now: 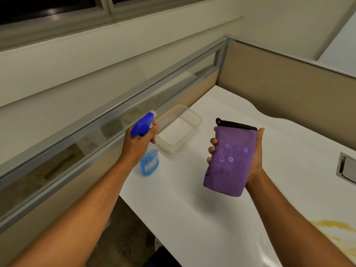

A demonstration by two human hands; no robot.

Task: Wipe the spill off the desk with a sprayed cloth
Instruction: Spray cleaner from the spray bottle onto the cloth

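Purple cloth [231,158], damp-spotted, stands upright clasped in the right hand [255,157], and the yellow spill [335,231] lies low to that hand's right on the desk [192,209], far from the left hand [137,144] gripping the spray bottle [147,149].

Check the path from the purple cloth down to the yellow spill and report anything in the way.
Nothing visible does. The purple cloth, held up in the right hand, has bare desk between it and the yellow spill, apart from that hand's own forearm.

dim warm indoor light; soft blur; wide-angle bending at edges; dark window [48,8].
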